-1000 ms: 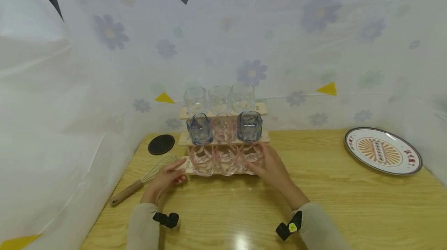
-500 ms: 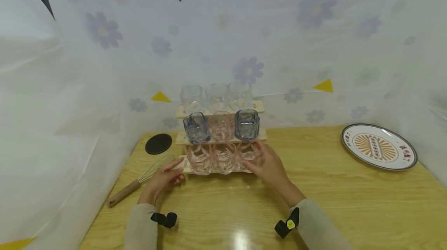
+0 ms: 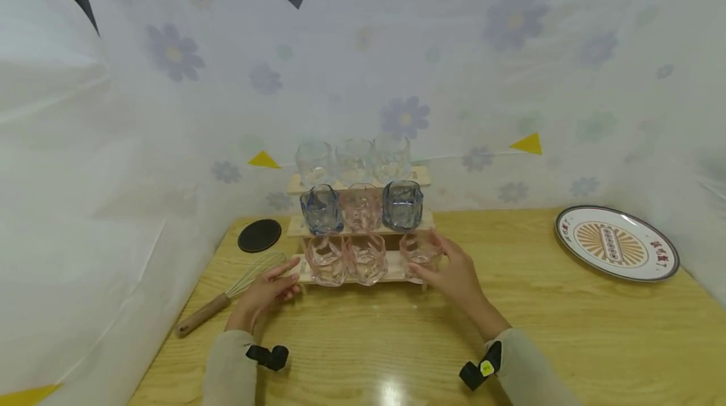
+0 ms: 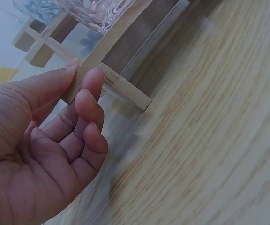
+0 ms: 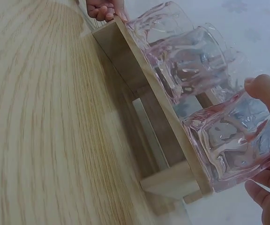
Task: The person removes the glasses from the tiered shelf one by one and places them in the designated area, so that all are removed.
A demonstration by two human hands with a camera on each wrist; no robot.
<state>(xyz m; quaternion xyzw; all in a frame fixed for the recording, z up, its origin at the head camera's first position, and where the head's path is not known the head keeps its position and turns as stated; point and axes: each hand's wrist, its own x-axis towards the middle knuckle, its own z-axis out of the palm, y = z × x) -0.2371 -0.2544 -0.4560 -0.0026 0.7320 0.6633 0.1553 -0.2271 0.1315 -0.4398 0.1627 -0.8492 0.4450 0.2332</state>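
A three-step wooden rack [image 3: 394,268] bears rows of faceted glasses. At the right end of its lowest step, my right hand [image 3: 460,277] grips a pink glass [image 3: 418,248], fingers and thumb around its sides. In the right wrist view that pink glass [image 5: 233,140] is upright on or just over the board; contact is unclear. Two other pink glasses [image 3: 327,261] stand to its left, a gap apart from it. My left hand [image 3: 263,292] pinches the left end of the lowest step; the left wrist view shows thumb and forefinger on the board [image 4: 97,58].
The middle step carries two blue glasses [image 3: 403,205] with a pink glass [image 3: 362,207] between them. Clear glasses [image 3: 355,160] line the top step. A whisk [image 3: 207,314] and black round mat [image 3: 259,236] lie left; a patterned plate [image 3: 618,243] lies far right.
My right hand has shifted the right-hand pink glass to the right, opening a gap beside the middle one. The left hand stays at the rack's end.
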